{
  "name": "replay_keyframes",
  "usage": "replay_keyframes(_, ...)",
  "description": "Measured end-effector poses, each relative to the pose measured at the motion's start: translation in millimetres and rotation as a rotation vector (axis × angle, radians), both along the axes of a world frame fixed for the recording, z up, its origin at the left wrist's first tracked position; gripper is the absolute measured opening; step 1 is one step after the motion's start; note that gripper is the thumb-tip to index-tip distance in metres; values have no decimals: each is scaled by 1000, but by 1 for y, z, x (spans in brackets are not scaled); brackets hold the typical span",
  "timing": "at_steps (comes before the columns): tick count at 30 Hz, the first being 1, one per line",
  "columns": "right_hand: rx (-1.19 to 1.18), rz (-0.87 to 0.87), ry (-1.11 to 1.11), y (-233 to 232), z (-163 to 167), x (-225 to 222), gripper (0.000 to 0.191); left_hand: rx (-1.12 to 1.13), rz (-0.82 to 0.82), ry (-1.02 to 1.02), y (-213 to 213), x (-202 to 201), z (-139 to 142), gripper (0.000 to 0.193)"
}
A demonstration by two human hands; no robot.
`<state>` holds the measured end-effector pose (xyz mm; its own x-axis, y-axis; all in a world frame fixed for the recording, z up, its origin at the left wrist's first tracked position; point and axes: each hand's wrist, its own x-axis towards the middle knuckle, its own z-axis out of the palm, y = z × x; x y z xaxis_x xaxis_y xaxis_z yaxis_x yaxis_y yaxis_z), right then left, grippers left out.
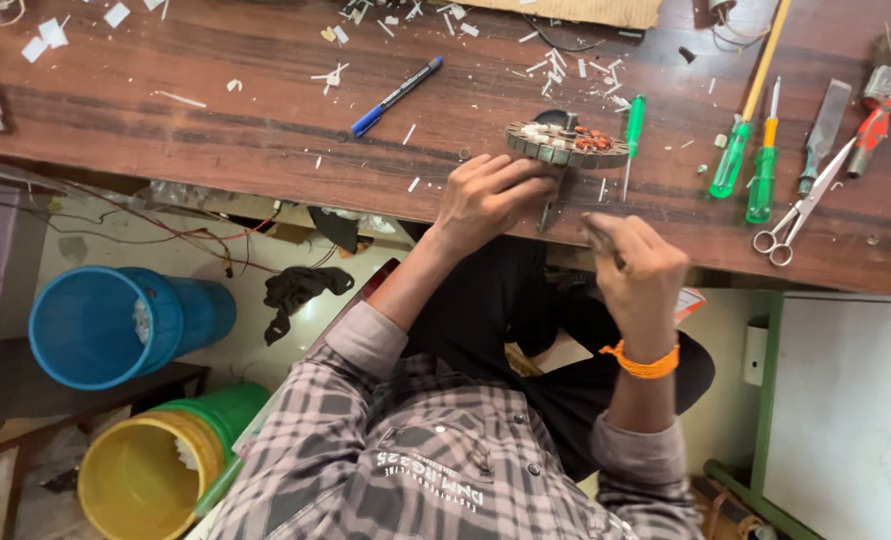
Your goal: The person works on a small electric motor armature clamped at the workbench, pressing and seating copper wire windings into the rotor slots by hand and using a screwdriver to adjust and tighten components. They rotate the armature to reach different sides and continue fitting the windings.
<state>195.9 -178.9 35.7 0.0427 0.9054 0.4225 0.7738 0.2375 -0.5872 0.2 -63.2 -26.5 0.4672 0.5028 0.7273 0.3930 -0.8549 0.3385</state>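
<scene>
A round metal motor stator (pixel 566 143) with copper windings and white slot inserts lies on the dark wooden table (pixel 216 120) near its front edge. My left hand (pixel 486 197) rests at the table edge, fingers curled against the stator's near rim. My right hand (pixel 638 268) hovers just off the table edge to the right, fingers closed around a thin dark tool or strip that points toward the stator; the hand is blurred. An orange band (pixel 646 362) circles that wrist.
A blue marker (pixel 396 96) lies left of the stator. Green-handled screwdrivers (pixel 736 150), a chisel (pixel 826 125), scissors (pixel 801 210) and a red-handled tool (pixel 871 130) lie at the right. White scraps litter the table. A blue bucket (pixel 116 325) and a yellow one (pixel 151 480) stand on the floor.
</scene>
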Motion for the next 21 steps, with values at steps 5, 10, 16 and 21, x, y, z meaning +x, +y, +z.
replay_keyframes(5, 102, 151, -49, 31, 35, -2, 11, -490, -51, -457, -17, 22, -2, 20)
replay_keyframes(10, 8, 179, -11, 78, 44, 1, 8, -1002, -141, -859, -30, 40, -7, 10)
replay_keyframes(16, -198, 113, 16, 110, 42, 7, 8, -1207, -219, -1134, -29, 48, -4, 11)
replay_keyframes(21, -237, 92, 9, 122, 29, 24, 9, -1267, -162, -1166, -25, 53, -2, 12)
